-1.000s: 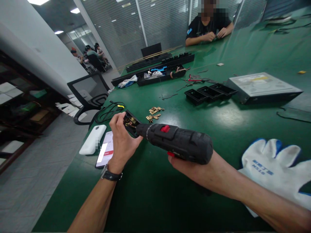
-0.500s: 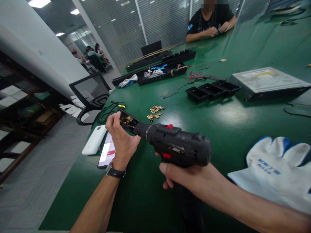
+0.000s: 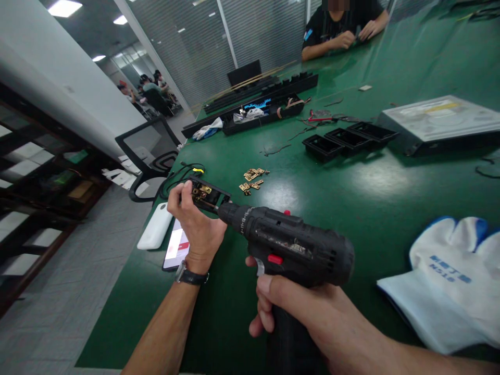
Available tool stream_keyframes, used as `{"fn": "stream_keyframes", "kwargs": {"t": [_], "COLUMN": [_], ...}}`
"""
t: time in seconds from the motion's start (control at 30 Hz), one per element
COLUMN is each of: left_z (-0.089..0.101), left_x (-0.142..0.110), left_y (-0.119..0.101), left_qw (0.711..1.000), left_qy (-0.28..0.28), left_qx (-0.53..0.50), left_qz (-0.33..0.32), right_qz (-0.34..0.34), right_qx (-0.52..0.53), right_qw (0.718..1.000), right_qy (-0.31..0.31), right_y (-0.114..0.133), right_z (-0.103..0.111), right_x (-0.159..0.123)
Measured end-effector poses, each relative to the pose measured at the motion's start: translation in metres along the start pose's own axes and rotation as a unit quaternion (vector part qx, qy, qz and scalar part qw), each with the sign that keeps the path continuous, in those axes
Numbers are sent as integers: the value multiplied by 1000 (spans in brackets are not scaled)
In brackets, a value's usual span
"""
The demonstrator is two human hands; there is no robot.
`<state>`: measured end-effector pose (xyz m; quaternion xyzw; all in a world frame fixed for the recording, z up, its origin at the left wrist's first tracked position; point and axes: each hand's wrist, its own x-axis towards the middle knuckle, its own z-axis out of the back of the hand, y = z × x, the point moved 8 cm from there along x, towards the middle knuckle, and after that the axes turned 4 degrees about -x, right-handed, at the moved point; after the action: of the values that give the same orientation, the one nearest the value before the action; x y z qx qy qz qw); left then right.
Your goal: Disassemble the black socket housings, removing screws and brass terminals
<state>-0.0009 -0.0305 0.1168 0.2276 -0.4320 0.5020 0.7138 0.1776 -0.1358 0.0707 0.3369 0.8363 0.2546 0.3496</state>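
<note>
Left hand (image 3: 198, 225) is gripping a small black housing (image 3: 207, 194) between bent fingers and thumb, partly closed, the housing sitting tilted above the green table (image 3: 332, 200) with brass-coloured parts showing in its open face. Right hand (image 3: 291, 299) is wrapping around the handle of a black power drill (image 3: 292, 237), fingers curled and thumb lying along the near side; the grip is closed. The drill is pointing toward the housing, its bit reaching the end nearest the chuck; exact contact of the tip is too small to tell. Loose brass pieces (image 3: 253, 174) are lying in two small clusters on the table, just beyond the housing. A smartphone (image 3: 177, 249) is lying partly behind the left hand, its screen lit, with a white device (image 3: 154, 227) resting beside it. A dark cable (image 3: 172, 180) is lying coiled behind the left hand. Three black trays (image 3: 350, 139) are standing in a row beside a flat metal box (image 3: 449, 120). A white and blue glove (image 3: 449, 281) is lying at the right. A person (image 3: 341, 31) is sitting across the table, both hands near each other.
</note>
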Motion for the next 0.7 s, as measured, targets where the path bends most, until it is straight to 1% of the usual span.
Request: {"fn": "stream_keyframes", "kwargs": {"t": [0.13, 0.2, 0.27, 0.33, 0.4, 0.5, 0.6, 0.7], "left_z": [1, 0, -2, -1, 0, 3, 4, 4], "left_x": [0, 0, 0, 0, 1, 2, 3, 4], "left_y": [-1, 0, 1, 2, 2, -1, -4, -4], "left_qw": [1000, 1000, 999, 999, 999, 997, 996, 996], "left_qy": [-2, 8, 20, 25, 24, 26, 31, 38], "left_qx": [-11, -24, -34, -39, -46, -64, -79, -81], "left_qz": [-8, -6, -6, -9, -15, -25, -27, -18], "right_qz": [5, 12, 20, 36, 67, 141, 202, 204], "right_qx": [43, 38, -1, -80, -179, -290, -340, -359], "right_qw": [999, 999, 1000, 996, 981, 945, 916, 909], "right_qy": [-1, -11, -14, -13, -21, -54, -64, -52], "right_y": [-4, -3, 1, 7, 17, 37, 55, 61], "right_z": [-2, -1, 1, 3, 7, 18, 26, 29], "right_x": [-1, 0, 2, 4, 4, 0, -8, -15]}}
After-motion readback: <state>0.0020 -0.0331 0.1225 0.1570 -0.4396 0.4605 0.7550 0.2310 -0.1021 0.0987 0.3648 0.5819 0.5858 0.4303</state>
